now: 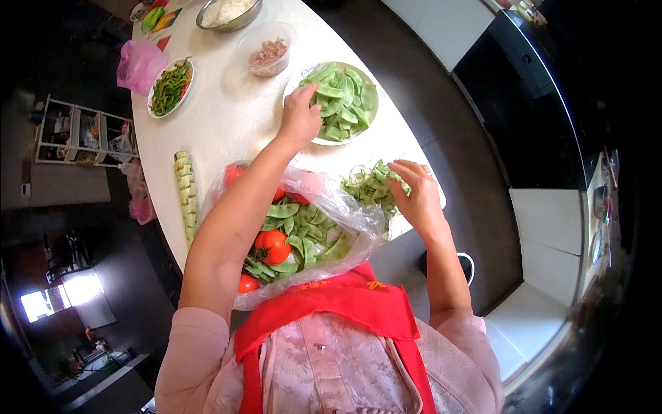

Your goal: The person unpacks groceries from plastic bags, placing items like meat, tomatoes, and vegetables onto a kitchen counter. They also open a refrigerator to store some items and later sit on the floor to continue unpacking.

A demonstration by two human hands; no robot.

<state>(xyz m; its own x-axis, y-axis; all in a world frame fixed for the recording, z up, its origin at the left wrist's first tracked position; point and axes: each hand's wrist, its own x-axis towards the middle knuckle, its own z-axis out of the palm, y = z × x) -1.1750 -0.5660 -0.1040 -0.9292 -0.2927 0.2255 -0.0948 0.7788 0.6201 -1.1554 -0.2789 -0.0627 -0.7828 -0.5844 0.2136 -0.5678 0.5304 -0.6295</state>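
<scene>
My left hand (301,115) is over the left side of a round white plate (331,142) heaped with flat green bean pods (344,98). Its thumb and forefinger are apart at the pods, and I see nothing gripped between them. Over a pile of green bean trimmings (370,186) hovers my right hand (418,194), thumb parted from the fingers and nothing visible in it. Between my forearms lies an opened clear plastic bag (364,227). More flat pods (310,227) and several red tomatoes (272,247) are in it; my left forearm hides part of the bag.
A celtuce-like stem (185,194) lies left of the bag. Farther off are a plate of sliced peppers (173,88), a pink plastic bag (139,67), a clear tub of meat strips (269,54) and a metal bowl (232,23) with white food. The table (222,124) has a rounded right edge.
</scene>
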